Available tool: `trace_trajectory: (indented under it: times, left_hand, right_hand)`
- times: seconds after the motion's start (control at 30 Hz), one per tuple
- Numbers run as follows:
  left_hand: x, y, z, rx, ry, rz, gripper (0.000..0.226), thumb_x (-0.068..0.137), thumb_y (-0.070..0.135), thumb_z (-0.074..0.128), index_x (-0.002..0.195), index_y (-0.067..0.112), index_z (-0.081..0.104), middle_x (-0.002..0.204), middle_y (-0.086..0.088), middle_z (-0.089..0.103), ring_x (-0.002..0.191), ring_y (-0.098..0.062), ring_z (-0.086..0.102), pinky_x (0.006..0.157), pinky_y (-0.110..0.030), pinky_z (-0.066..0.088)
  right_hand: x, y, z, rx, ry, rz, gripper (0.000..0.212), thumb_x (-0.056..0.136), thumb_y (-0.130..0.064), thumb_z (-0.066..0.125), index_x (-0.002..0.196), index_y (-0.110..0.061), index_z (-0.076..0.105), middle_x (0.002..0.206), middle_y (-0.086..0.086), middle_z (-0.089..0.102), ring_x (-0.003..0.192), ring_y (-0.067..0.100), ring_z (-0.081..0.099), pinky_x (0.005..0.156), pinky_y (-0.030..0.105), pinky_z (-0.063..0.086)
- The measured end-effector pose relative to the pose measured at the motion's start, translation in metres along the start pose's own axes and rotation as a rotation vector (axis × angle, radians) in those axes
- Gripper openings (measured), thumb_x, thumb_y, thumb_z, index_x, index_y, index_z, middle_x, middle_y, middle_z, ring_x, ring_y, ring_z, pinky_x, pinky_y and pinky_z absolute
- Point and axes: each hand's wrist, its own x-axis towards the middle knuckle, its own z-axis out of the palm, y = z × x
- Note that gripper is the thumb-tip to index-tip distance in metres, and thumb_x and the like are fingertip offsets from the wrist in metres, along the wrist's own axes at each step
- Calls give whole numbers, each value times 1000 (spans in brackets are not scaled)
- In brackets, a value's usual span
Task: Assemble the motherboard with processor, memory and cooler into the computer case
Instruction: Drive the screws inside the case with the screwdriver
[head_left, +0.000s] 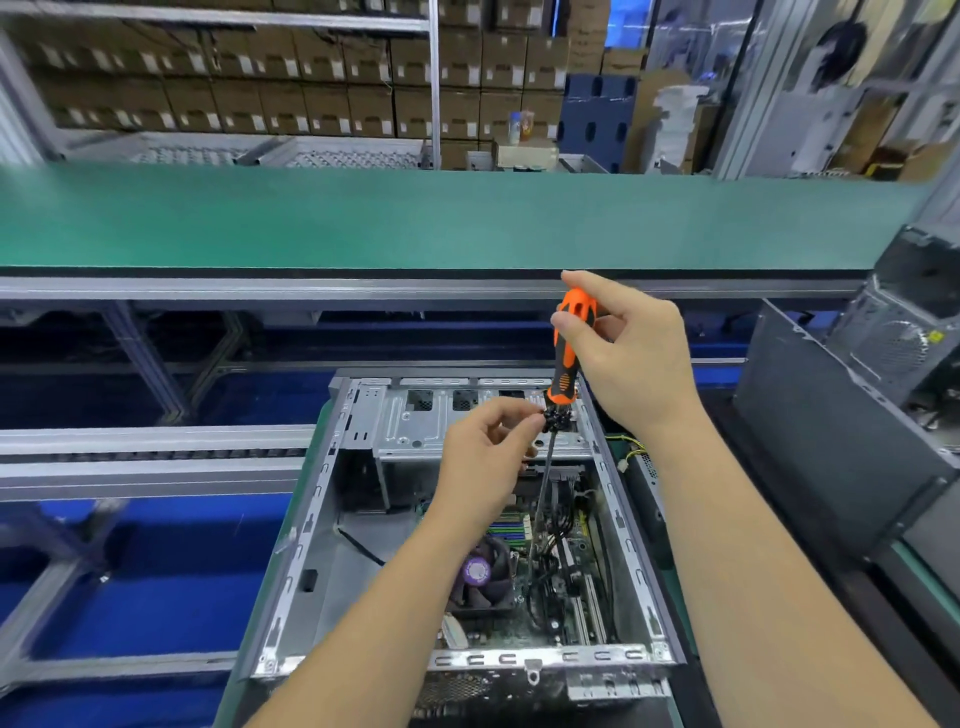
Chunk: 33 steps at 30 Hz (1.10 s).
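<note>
With the right hand (631, 353) gripping the orange screwdriver (566, 348) and left hand (485, 457) pinching its collar, the tip could slip below them, gouging the motherboard (545, 613).

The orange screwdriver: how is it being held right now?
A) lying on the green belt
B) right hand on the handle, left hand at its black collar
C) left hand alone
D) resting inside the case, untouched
B: the right hand wraps the orange screwdriver handle, while the left hand pinches the black collar, shaft pointing down into the open computer case.
</note>
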Motion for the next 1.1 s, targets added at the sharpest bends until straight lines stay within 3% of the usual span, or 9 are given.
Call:
trace_trajectory:
  times: [0.13, 0.23, 0.3, 0.4, 0.63, 0.77, 0.87, 1.1]
  left_hand:
    - [3, 4, -5, -7, -94, -33, 17, 95, 17, 65, 105, 28, 73, 79, 10, 69, 68, -8, 63, 63, -23, 51]
    - [5, 3, -8, 43, -72, -40, 13, 92, 20, 69, 93, 30, 77, 65, 10, 66, 63, -7, 58, 64, -28, 51]
    - [7, 3, -9, 41, -50, -33, 10, 89, 21, 73, 84, 29, 77, 60, 9, 63, 58, -10, 52, 61, -29, 47]
    - [8, 2, -13, 2, -44, -30, 11, 87, 18, 75, 79, 26, 76, 62, 8, 65, 59, -8, 57, 63, -28, 49]
    - [10, -16, -38, -115, -20, -105, 17, 90, 12, 70, 83, 26, 75, 71, 3, 67, 64, -9, 60, 63, -19, 51]
    - [7, -49, -77, 199, 86, -178, 12, 88, 14, 74, 85, 25, 76, 79, 7, 73, 72, -9, 66, 68, -22, 54]
    - [-6, -78, -95, 417, 94, -260, 8, 85, 14, 76, 84, 22, 75, 80, 7, 74, 80, -10, 69, 73, -20, 54]
    - [-10, -97, -95, 687, -8, -208, 20, 81, 11, 75, 67, 24, 67, 66, 9, 68, 62, -4, 60, 58, -9, 43]
  right_hand:
    - [-1, -3, 4, -17, -27, -4, 36, 93, -24, 71, 129, -21, 68, 86, -9, 68, 72, 19, 59, 83, 47, 55]
    - [-2, -4, 5, -13, -19, 13, 36, 93, -25, 70, 129, -21, 68, 94, -3, 72, 83, 25, 66, 86, 48, 56]
    - [-2, -5, 6, -7, -7, 15, 35, 93, -23, 70, 128, -21, 68, 90, 1, 72, 79, 26, 67, 81, 47, 57]
    - [-1, -5, 7, 19, 7, 33, 33, 93, -21, 71, 126, -20, 69, 84, 5, 71, 72, 28, 66, 74, 47, 57]
    - [8, 0, -1, 86, 85, 105, 33, 92, -19, 71, 125, -18, 70, 86, -7, 70, 78, 19, 70, 79, 43, 60]
    - [23, -1, -21, 255, 201, 182, 29, 90, -14, 73, 116, -27, 72, 91, -8, 70, 79, 24, 73, 69, 49, 63]
    - [33, -10, -33, 334, 302, 181, 26, 87, -19, 73, 109, -31, 73, 92, -6, 69, 75, 16, 73, 56, 43, 63]
    - [36, -19, -18, 399, 344, 182, 23, 90, -17, 71, 111, -28, 70, 93, -5, 68, 78, 15, 73, 56, 39, 62]
